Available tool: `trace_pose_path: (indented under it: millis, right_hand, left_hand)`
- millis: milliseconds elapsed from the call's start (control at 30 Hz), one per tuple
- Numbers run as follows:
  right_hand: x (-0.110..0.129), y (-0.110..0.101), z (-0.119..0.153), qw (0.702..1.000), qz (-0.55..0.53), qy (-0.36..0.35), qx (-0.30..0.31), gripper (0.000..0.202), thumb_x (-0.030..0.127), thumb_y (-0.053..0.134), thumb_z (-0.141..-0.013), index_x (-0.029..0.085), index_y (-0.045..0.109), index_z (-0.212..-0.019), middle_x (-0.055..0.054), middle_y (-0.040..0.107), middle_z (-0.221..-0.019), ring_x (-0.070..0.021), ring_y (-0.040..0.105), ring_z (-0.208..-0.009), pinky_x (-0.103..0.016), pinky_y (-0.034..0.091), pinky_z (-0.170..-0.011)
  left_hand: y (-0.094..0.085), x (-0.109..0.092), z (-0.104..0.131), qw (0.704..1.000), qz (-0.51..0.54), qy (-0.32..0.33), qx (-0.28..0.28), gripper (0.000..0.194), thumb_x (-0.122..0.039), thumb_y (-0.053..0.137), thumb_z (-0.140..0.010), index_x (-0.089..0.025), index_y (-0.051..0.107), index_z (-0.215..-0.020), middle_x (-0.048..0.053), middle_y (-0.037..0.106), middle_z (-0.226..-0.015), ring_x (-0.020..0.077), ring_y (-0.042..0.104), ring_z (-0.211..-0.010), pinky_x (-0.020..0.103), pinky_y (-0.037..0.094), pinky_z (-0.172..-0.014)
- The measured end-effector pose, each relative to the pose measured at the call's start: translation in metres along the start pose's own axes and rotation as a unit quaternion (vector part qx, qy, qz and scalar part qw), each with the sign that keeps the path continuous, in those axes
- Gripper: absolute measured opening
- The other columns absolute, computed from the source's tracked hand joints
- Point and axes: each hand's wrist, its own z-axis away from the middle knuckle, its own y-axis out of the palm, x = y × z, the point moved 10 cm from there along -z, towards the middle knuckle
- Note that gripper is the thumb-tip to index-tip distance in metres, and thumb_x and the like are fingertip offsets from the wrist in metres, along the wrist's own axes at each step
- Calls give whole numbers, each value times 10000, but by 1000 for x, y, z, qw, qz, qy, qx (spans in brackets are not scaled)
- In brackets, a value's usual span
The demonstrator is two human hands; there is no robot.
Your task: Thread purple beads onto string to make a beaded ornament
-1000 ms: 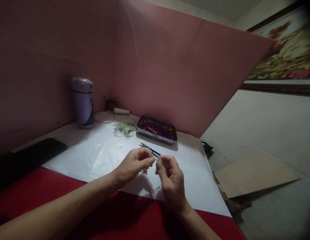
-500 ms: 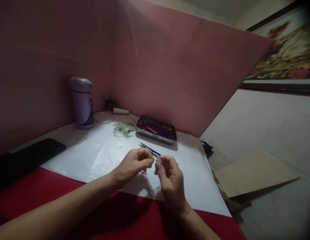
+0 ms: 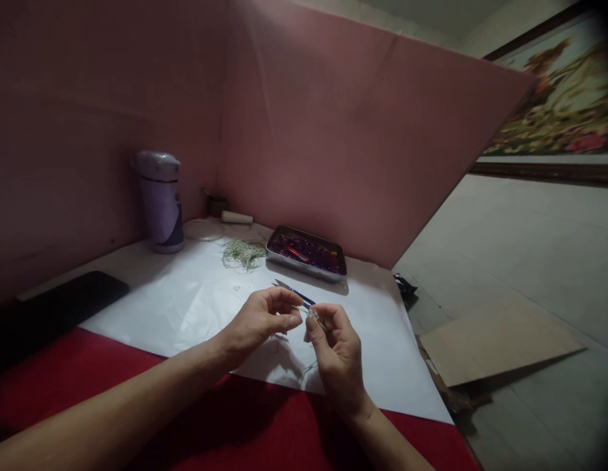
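Note:
Between the thumb and fingers of my right hand [image 3: 337, 347] is a small clustered piece of clear beads [image 3: 312, 314]. Greenish thread ends hang below this hand over the white sheet. My left hand [image 3: 267, 320] is just left of the beads, its thumb and forefinger bent around a thin thread [image 3: 302, 308] that runs toward them. How firmly the thread is pinched is hard to see. Behind the fingertips lie blue-handled thread snips [image 3: 291, 289], partly covered by the hands, with the blades pointing left.
A metal tray [image 3: 306, 267] of dark purple beads stands at the back, a tangle of pale green thread [image 3: 243, 254] left of it. Farther left are a lilac flask [image 3: 161, 203] and a black phone-like slab [image 3: 82, 294]. White paper [image 3: 161, 314] covers the red cloth [image 3: 112, 366].
My left hand has shifted slightly, its thumb and forefinger a little farther apart beside the beads. My right hand keeps its hold on the bead piece, nearly still.

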Motion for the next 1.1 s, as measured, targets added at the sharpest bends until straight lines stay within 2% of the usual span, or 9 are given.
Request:
trace_pose_path:
  millis: [233, 367, 500, 633, 733, 833, 900, 1000, 1100]
  right_hand:
    - [0, 2, 2, 1000, 8, -12, 9, 126, 294, 533, -868, 196, 493, -935, 17, 557, -705, -116, 513, -630, -227, 426, -581]
    - [-1, 2, 3, 1000, 26, -14, 11, 121, 291, 530, -867, 194, 493, -929, 23, 537, -681, -119, 501, -608, -232, 411, -557]
    - [-1, 1, 0, 998, 65, -21, 10, 106, 272, 511, -867, 189, 500, -932, 28, 533, -638, -130, 516, -590, -254, 423, -576]
    - [3, -5, -7, 985, 164, -48, 0, 177, 228, 558, -809, 191, 561, -982, -56, 625, -913, -197, 570, -839, -333, 449, -748]
    - [11, -2, -9, 985, 157, -68, 23, 343, 226, 588, -773, 207, 557, -1115, -86, 579, -1132, -227, 531, -971, -357, 440, -798]
    - [7, 17, -4, 994, -12, 2, 111, 350, 297, 536, -838, 202, 509, -1173, -68, 627, -956, -155, 556, -714, -284, 459, -618]
    - [4, 26, 0, 984, -94, 51, 141, 293, 335, 540, -847, 188, 521, -1100, -26, 618, -771, -103, 486, -534, -226, 399, -474]
    - [2, 23, 0, 986, -108, 64, 110, 189, 354, 576, -835, 167, 552, -840, 35, 521, -584, -62, 390, -452, -191, 326, -424]
    - [2, 13, -2, 990, -105, 60, 74, 224, 360, 605, -816, 167, 531, -730, 52, 481, -536, -56, 371, -446, -181, 298, -414]
  left_hand:
    - [1, 1, 2, 998, -55, -10, 3, 304, -418, 599, -779, -120, 570, -726, 3, 554, -637, 93, 468, -573, 243, 366, -563]
    - [2, -4, 2, 998, -61, 6, 0, 279, -378, 597, -786, -127, 555, -672, -18, 520, -592, 84, 438, -552, 238, 352, -567]
    - [-4, -16, 3, 996, -72, 46, -35, 232, -326, 598, -792, -131, 563, -671, -27, 510, -590, 86, 433, -573, 234, 356, -587]
    - [-8, -28, 6, 990, -94, 90, -59, 190, -314, 583, -808, -142, 592, -729, -21, 521, -621, 100, 451, -604, 244, 375, -609]
    - [-4, -42, 12, 970, -175, 157, -67, 170, -290, 587, -811, -148, 619, -723, -1, 540, -671, 119, 472, -656, 266, 382, -646]
    - [4, -57, 21, 935, -256, 235, -70, 161, -261, 587, -817, -160, 636, -702, 14, 553, -712, 142, 494, -741, 291, 384, -725]
    - [7, -61, 25, 925, -272, 256, -70, 152, -254, 578, -825, -170, 639, -712, 12, 552, -715, 145, 496, -756, 293, 384, -742]
    - [4, -57, 22, 933, -264, 234, -75, 176, -279, 577, -821, -168, 621, -693, 10, 551, -709, 142, 498, -728, 280, 394, -717]
    - [-2, -41, 12, 963, -204, 164, -65, 194, -309, 526, -839, -162, 626, -763, 17, 581, -745, 149, 528, -748, 276, 411, -737]
